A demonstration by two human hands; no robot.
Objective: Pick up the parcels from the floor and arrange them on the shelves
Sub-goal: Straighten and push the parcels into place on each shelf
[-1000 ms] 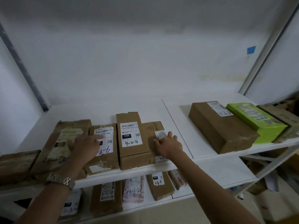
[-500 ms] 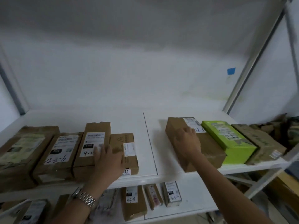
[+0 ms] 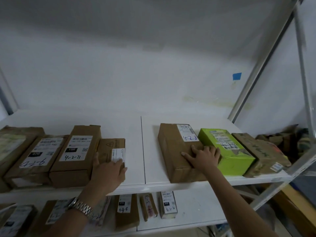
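Left hand (image 3: pixel 109 170) lies flat and open on the small brown cardboard box (image 3: pixel 111 151) mid-shelf, right hand (image 3: pixel 203 158) spread on the long brown paper-wrapped parcel (image 3: pixel 177 151) further right — stiff, probably light, best pushed by its near edges.

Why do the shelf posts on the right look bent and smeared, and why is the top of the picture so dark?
In the head view, the wide-angle lens bows the right post near the frame edge; the nearest post is smeared by blur; a grey shadow darkens the wall at the top, while the shelf is evenly lit; the labels on the lower-shelf parcels are soft.
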